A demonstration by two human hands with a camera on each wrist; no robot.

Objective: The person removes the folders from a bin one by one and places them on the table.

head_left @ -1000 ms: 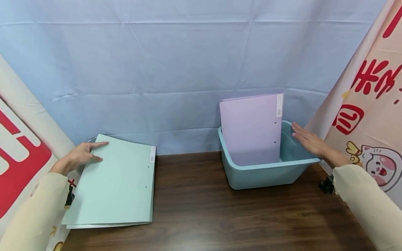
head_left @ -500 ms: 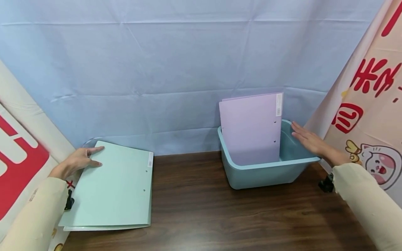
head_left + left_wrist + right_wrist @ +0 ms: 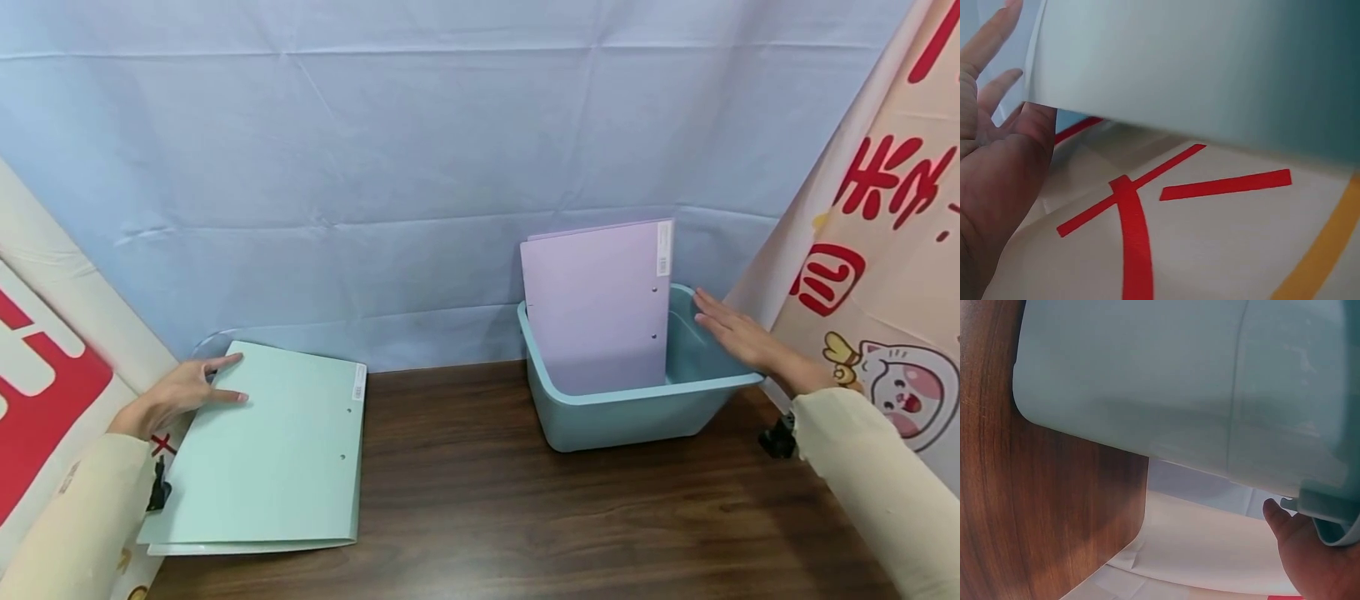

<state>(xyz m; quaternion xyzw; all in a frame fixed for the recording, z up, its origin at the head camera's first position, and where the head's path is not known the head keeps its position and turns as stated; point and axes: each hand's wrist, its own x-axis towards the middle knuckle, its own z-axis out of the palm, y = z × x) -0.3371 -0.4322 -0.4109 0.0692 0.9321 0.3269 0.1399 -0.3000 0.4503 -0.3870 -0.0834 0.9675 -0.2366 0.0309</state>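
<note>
A pale mint-green folder (image 3: pixel 277 454) with a white label lies flat at the left end of the table. The left hand (image 3: pixel 180 392) is at its far left corner, thumb and index finger spread over the cover's edge. In the left wrist view the folder (image 3: pixel 1179 56) hides the end of one digit, while other fingers (image 3: pixel 991 40) extend straight beside its edge. A lilac folder (image 3: pixel 596 308) stands upright inside a teal plastic tub (image 3: pixel 633 423) on the right. Against the tub's right rim rests the right hand (image 3: pixel 738 337), its fingers straight along it.
Brown wood tabletop (image 3: pixel 442 492) spans the space between folder and tub. A blue cloth (image 3: pixel 420 150) hangs behind. Printed cloths with red lettering hang at both sides (image 3: pixel 885 275). A curved clear edge (image 3: pixel 213 339) shows behind the green folder.
The green folder has shifted slightly left and toward the person, and the left hand has moved the same way. The right hand stays at the tub's rim.
</note>
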